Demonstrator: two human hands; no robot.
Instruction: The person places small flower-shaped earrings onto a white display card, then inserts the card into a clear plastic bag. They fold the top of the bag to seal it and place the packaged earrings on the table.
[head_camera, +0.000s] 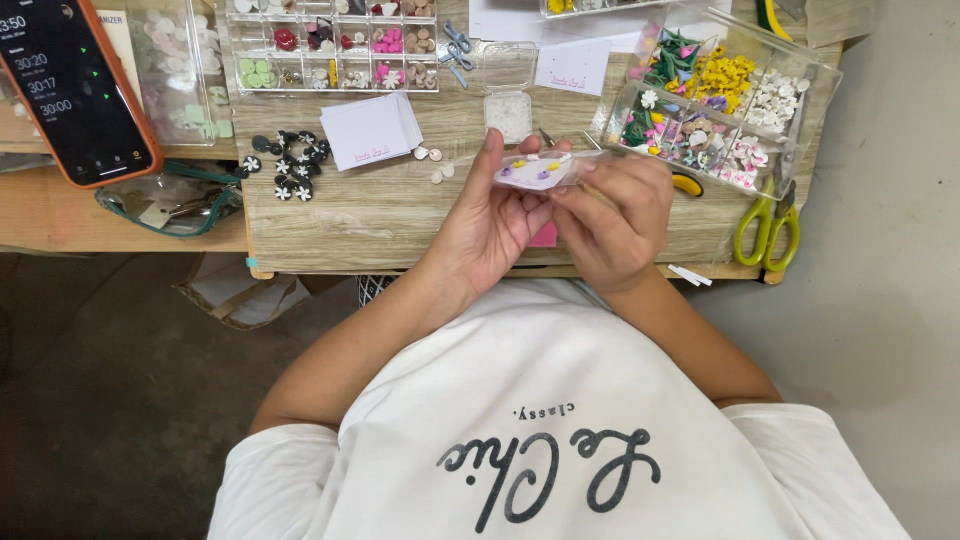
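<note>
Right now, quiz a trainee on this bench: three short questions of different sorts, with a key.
1. True or false: both hands, left hand and right hand, hold the small white card.
2. The green-handled scissors lie: A) at the table's right end B) beside the phone C) on the floor.
3. What colour are the flower pieces left of the card stack?

Key: 1 true; 2 A; 3 black and white.

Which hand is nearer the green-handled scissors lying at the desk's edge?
Right. The right hand is left of the green-handled scissors in the picture; the left hand lies farther off beyond it, both holding a small white card.
</note>
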